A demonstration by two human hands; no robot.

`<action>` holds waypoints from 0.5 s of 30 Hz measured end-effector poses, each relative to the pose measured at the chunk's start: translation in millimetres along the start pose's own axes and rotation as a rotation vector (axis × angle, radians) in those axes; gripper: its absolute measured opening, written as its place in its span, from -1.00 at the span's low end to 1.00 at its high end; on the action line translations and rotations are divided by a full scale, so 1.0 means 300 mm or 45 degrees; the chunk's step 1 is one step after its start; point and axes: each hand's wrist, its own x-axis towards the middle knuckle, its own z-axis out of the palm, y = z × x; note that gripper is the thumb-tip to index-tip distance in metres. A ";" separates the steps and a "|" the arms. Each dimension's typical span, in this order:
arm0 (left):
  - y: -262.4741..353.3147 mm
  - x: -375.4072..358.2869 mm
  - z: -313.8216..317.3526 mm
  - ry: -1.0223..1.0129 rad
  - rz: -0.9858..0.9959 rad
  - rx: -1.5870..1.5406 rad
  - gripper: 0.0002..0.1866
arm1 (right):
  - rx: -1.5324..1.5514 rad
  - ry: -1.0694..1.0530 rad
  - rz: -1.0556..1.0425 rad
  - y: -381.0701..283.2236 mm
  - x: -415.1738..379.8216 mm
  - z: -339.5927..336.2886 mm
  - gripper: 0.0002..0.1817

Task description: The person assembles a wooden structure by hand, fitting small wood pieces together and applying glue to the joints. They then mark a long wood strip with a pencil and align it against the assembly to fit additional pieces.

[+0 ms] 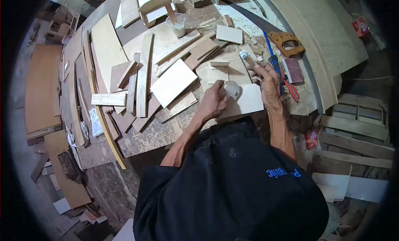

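Note:
My left hand (215, 101) is closed on a small translucent round cup (232, 89), tilted so its pale inside shows. Just to the right, my right hand (269, 82) pinches a short thin stick (250, 62) whose far end carries a whitish blob (243, 54). Below both hands lies a white panel (248, 100) at the table's near edge. Beyond the cup is a light wooden board (208, 72) with a small wood strip (219, 64) on it. Fingers hide part of the cup and the stick's near end.
Right of my hands lie a wooden-handled saw (286, 44), red-handled pliers (291, 89) and a dark red block (294, 70). Wood offcuts and a white panel (173, 83) cover the left side. A plastic cup (176, 25) stands at the back. Stacked boards (353, 128) sit at right.

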 end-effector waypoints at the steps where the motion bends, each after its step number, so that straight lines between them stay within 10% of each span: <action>1: 0.004 0.002 0.009 0.014 0.036 0.038 -0.42 | 0.008 -0.052 -0.019 0.009 0.000 -0.011 -0.77; 15: 0.039 -0.003 0.020 0.040 -0.352 -0.547 -0.29 | -0.120 0.065 0.037 0.067 -0.078 -0.006 -0.69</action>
